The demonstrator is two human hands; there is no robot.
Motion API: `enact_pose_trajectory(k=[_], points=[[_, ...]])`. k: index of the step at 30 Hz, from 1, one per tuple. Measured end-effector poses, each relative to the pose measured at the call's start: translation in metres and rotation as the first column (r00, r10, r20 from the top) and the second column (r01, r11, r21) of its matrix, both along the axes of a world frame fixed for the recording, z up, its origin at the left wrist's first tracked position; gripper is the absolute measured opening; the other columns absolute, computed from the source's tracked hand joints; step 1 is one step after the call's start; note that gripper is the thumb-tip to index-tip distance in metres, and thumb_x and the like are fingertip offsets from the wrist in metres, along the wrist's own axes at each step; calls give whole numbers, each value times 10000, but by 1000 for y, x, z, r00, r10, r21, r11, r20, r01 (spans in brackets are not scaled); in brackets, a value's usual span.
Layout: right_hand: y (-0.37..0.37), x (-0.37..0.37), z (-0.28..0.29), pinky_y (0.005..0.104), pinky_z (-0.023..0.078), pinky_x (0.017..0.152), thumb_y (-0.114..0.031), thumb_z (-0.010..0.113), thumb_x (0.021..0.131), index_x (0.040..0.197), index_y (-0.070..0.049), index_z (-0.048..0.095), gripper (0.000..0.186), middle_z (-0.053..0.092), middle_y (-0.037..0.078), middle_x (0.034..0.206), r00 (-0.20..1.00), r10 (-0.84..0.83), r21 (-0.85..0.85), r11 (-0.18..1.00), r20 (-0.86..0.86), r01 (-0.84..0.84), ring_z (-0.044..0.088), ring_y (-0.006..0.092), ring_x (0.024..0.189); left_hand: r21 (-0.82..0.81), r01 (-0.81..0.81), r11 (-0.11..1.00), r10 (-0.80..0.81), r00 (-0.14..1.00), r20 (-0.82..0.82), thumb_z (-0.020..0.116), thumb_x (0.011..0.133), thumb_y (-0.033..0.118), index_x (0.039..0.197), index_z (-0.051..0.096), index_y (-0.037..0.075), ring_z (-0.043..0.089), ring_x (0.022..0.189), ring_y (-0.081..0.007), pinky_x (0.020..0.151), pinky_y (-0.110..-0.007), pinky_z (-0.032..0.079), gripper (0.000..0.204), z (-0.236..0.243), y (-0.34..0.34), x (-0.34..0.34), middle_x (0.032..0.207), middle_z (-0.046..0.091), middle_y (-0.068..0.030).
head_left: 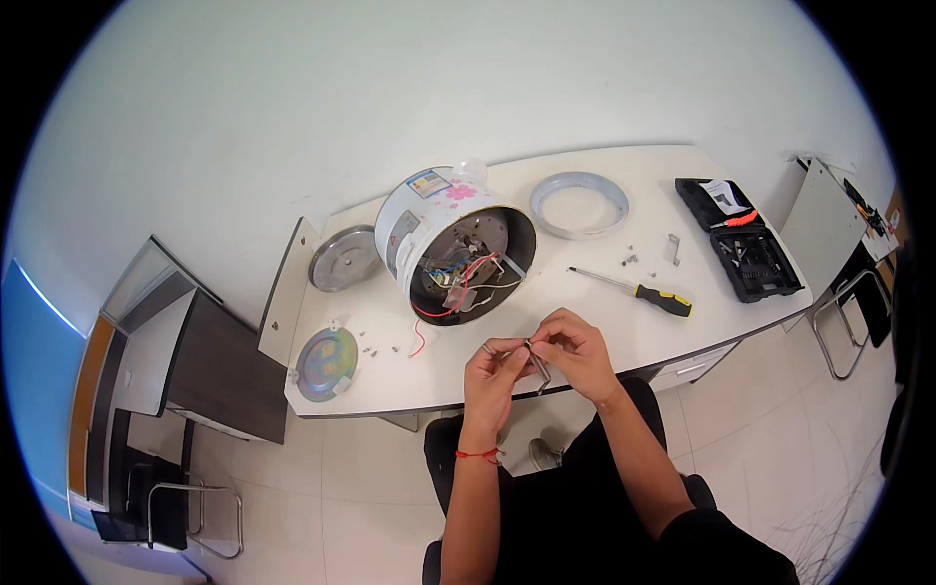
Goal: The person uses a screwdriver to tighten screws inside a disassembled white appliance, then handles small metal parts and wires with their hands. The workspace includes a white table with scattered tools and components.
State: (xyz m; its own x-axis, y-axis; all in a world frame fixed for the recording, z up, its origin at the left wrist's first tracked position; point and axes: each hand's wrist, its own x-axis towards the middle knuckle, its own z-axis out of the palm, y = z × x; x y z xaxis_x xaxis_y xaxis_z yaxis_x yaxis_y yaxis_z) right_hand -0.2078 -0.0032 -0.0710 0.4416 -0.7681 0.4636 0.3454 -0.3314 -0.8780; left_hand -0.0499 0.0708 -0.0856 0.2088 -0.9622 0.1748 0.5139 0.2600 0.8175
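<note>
My left hand (492, 375) and my right hand (577, 349) meet at the white table's (585, 322) front edge, both pinching a small bent metal strip part (534, 363) between their fingers. A red cord circles my left wrist. Just beyond my hands, a white rice cooker body (453, 244) with a flower print lies on its side, its open underside facing me, showing red wires and metal parts inside. A loose red wire (419, 341) trails from it onto the table.
A yellow-and-black screwdriver (639, 290) lies to the right. Behind it sit a grey ring (579, 204), small screws and a bracket (673, 249), and an open black tool case (741, 239). At the left are a metal disc (343, 257), a shiny round plate (326, 363) and a dark side desk (219, 370).
</note>
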Motion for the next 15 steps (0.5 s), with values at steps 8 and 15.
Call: enact_pose_trajectory(k=[8, 15], points=[[2, 1, 1, 281, 501, 828, -44, 754, 930, 1015, -3, 731, 98, 625, 60, 1037, 996, -67, -47, 997, -58, 64, 617, 141, 920, -10, -36, 999, 36, 999, 35, 702, 1002, 42, 1097, 700, -6, 721, 985, -181, 880, -349, 631, 107, -3, -1, 0, 1117, 731, -113], [6, 0, 0, 299, 496, 869, 10, 736, 922, 1015, 8, 711, 96, 595, 73, 1078, 993, -95, -57, 994, -74, 91, 608, 164, 979, 3, -42, 999, 42, 997, 65, 710, 996, 45, 1092, 707, -11, 723, 980, -182, 898, -363, 635, 111, -6, -3, 0, 1114, 736, -116]])
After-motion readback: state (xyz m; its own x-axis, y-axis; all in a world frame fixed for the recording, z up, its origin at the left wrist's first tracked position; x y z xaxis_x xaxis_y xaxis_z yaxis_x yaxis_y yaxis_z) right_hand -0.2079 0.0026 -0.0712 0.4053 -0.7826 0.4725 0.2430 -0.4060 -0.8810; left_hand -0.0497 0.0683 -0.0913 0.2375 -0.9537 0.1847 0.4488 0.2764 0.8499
